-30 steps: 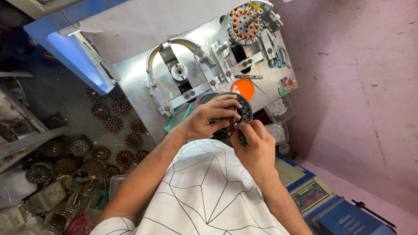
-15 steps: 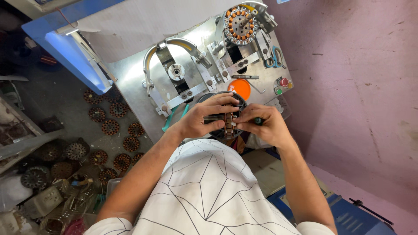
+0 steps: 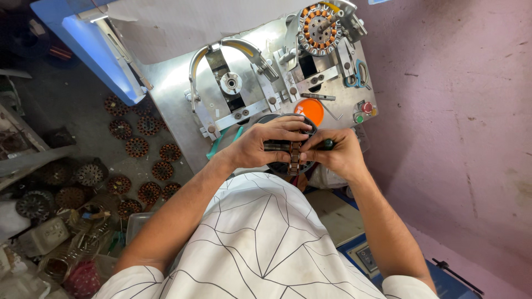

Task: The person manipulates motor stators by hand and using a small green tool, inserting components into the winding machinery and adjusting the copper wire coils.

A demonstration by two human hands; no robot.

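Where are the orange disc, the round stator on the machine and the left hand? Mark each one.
orange disc [image 3: 310,111], head view, middle of its orange face.
round stator [image 3: 318,30], head view, on its copper-wound ring.
left hand [image 3: 265,145], head view, back of the hand.

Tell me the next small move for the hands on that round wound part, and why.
Probably keep the left hand clamped on the round wound part and ease the dark-handled tool in the right hand a little further into it. Both hands meet over the part in front of the metal machine, and the tool's tip is hidden among the fingers, so a short, slow push seems safest.
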